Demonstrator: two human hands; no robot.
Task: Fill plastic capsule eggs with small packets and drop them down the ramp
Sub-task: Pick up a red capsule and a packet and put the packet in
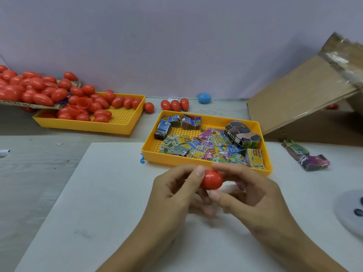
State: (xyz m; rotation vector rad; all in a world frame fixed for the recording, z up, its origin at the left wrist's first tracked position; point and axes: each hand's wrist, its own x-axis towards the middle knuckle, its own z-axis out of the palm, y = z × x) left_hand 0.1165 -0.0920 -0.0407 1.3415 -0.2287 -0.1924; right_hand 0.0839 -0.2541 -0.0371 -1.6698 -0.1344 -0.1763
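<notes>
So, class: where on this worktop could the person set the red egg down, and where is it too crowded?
Free: the white sheet left of the hands, and the bare table in front of the egg tray. Crowded: the packet tray is full of packets, and loose bundles lie to its right, below the cardboard ramp.

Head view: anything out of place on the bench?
Yes. One blue plastic capsule egg lies by the wall among all-red ones. Four red eggs lie outside the yellow egg tray, and banded packet bundles lie outside the packet tray.
</notes>
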